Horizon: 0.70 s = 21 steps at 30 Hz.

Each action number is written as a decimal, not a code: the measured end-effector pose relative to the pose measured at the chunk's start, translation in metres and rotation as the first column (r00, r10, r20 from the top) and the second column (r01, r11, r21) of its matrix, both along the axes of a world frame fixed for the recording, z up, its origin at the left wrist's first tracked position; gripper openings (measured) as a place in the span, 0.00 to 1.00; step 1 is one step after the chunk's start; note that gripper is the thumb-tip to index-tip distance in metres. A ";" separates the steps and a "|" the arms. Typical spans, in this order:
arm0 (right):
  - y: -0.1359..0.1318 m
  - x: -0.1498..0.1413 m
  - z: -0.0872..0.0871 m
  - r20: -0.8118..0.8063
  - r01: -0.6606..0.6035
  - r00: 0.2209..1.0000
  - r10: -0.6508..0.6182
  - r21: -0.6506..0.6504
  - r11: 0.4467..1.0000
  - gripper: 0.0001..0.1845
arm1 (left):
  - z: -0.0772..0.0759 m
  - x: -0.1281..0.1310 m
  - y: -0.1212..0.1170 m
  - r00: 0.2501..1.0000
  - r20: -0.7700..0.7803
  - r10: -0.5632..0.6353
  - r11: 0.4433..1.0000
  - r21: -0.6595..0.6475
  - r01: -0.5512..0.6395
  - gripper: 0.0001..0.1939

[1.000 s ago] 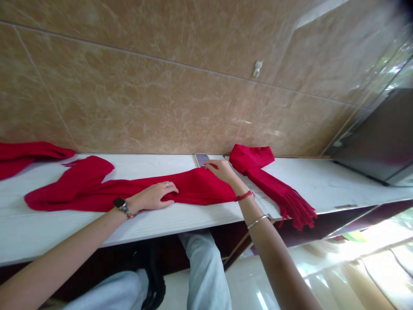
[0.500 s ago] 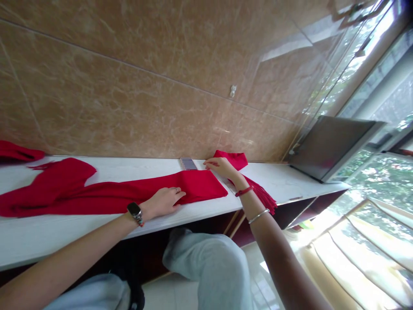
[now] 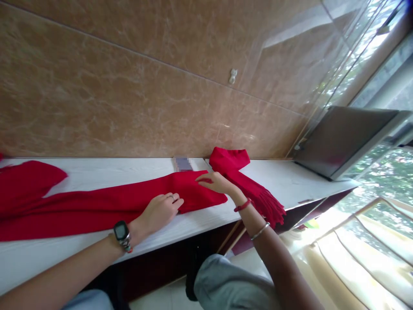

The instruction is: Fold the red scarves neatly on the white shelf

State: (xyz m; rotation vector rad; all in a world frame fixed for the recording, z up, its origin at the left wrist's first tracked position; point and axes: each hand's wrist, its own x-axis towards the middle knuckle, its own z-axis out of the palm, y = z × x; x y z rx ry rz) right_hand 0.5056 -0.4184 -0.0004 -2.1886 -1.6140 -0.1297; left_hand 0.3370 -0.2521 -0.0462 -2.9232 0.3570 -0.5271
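Observation:
A long red scarf (image 3: 106,204) lies lengthwise on a white wood-grain counter, its right end folded over into a flat layer. My left hand (image 3: 159,215) is at the near edge of this folded part, fingers bent and closed on the cloth. Over the folded right end is my right hand (image 3: 215,181), fingers stretched out with a gap between them and the thumb, holding nothing. Behind my right wrist lies another red scarf (image 3: 237,172), with a fringed end hanging at the counter's front edge.
Along the back of the white counter (image 3: 97,170) runs a brown marbled tile wall (image 3: 129,94). A small grey flat item (image 3: 183,164) lies against it. A dark panel-shaped object (image 3: 345,137) stands at the right end, near a window. Beyond the counter is a cream slatted chair (image 3: 364,241).
My right hand has come down and slightly left, onto the folded end of the scarf. My left hand stays at the near edge. The view has shifted slightly.

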 end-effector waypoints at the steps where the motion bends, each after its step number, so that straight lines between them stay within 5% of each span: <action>1: 0.003 -0.001 -0.004 -0.014 -0.048 0.999 0.049 0.007 0.999 0.12 | -0.001 0.001 0.001 1.000 0.000 0.004 1.000 0.003 -0.004 0.15; 8: -0.001 -0.006 -0.027 -0.089 -0.196 0.975 0.205 0.106 0.975 0.14 | -0.007 -0.003 0.003 0.998 -0.043 0.043 0.999 0.009 -0.043 0.21; 14: -0.023 -0.013 -0.040 -0.049 -0.318 0.945 0.323 0.085 0.944 0.23 | -0.007 -0.002 0.004 0.992 -0.090 0.085 0.989 -0.116 -0.095 0.14; 21: -0.022 -0.019 -0.059 0.125 -0.305 0.950 0.285 0.196 0.932 0.14 | -0.002 -0.003 0.004 0.996 -0.082 0.031 0.993 -0.112 -0.040 0.19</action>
